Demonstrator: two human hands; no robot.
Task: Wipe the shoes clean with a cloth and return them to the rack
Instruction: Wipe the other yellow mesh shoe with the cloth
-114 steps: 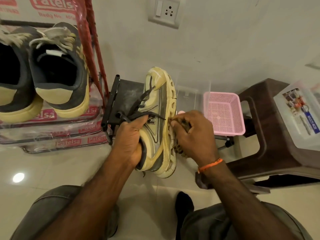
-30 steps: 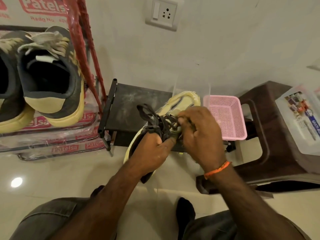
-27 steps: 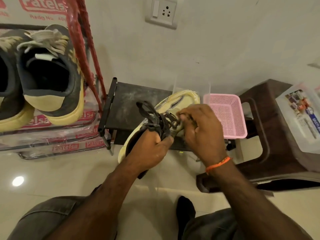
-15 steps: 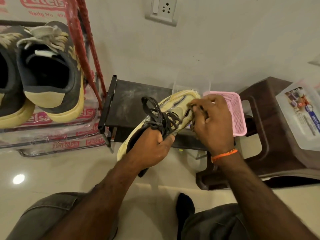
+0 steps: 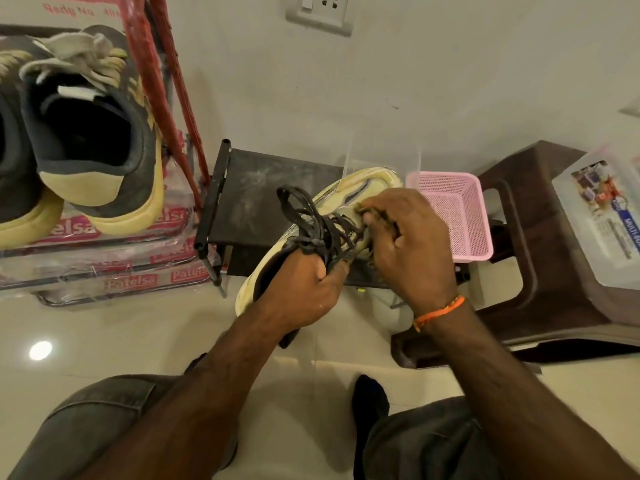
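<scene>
Pink perforated plastic basket (image 5: pixel 457 216) beside brown plastic stool (image 5: pixel 540 244); white wall socket (image 5: pixel 320 8) above; clear labelled plastic box (image 5: pixel 602 220) atop stool.

Rack (image 5: pixel 104 258) with 2 shoes (image 5: pixel 93 133) left; basket (image 5: pixel 460 216) and stool (image 5: pixel 540 244) right.

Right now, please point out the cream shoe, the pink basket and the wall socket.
cream shoe (image 5: pixel 375 176), head view, on its toe.
pink basket (image 5: pixel 460 216), head view, on its mesh floor.
wall socket (image 5: pixel 320 8), head view, on its faceplate.

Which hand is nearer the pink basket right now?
Right. The right hand wipes the shoe just beside the pink basket; the left hand grips the shoe's heel end, farther from it.
</scene>
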